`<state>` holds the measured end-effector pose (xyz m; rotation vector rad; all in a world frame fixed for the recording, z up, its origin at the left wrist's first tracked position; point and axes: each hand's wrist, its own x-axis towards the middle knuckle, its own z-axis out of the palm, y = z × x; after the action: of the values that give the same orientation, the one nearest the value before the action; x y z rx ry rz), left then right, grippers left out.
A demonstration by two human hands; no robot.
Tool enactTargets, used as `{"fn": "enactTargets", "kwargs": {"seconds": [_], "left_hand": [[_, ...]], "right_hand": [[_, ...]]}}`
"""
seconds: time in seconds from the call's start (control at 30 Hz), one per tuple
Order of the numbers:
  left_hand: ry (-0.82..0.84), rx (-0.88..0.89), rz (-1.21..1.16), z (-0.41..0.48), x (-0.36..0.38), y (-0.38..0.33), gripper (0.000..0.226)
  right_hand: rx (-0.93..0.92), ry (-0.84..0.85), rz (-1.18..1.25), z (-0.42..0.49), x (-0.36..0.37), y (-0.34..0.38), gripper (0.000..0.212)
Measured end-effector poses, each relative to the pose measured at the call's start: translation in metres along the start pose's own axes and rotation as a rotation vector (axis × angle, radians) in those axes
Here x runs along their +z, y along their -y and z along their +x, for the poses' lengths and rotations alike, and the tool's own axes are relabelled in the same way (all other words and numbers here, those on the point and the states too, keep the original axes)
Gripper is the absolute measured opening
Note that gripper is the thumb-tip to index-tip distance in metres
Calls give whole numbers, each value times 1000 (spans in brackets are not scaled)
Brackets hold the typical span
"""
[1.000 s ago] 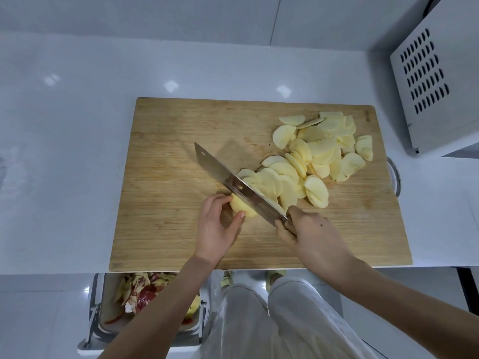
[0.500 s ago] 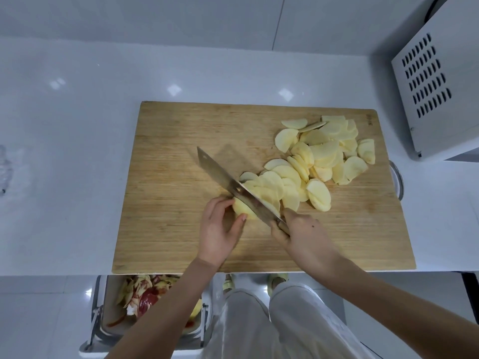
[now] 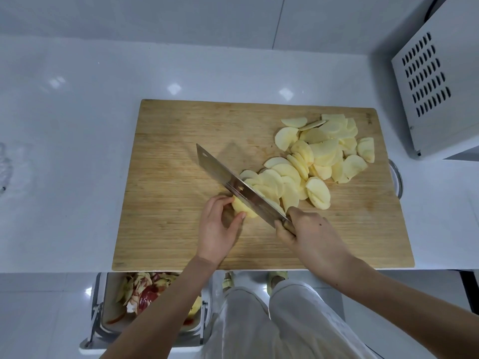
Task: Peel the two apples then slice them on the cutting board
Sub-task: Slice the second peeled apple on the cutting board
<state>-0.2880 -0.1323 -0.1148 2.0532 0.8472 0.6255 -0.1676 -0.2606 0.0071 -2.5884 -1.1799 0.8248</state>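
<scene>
You have no word, number or brand here that can be read. The only candidate is a small dark mark near the far right corner of the cutting board, in the upper right of the frame. It is too small to make out.
</scene>
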Motion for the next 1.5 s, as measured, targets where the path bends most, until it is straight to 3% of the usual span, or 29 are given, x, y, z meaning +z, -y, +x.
{"fn": "enactTargets", "kwargs": {"seconds": [0.47,0.83,1.3,1.5], "left_hand": [[-50,-28,-60,4,-3,-4,10],[-48,-92,-81,5,-1,-8,15],[-50,-68,-79,4,-2,-6,9],[-63,-57,-85,3,-1,-8,22]], "right_hand": [[38,83,-17,14,16,3,26],[-36,-33,30,-4,-2,3,25],[-17,7,-17,1,6,4,22],[-1,29,-50,6,12,6,25]]}}
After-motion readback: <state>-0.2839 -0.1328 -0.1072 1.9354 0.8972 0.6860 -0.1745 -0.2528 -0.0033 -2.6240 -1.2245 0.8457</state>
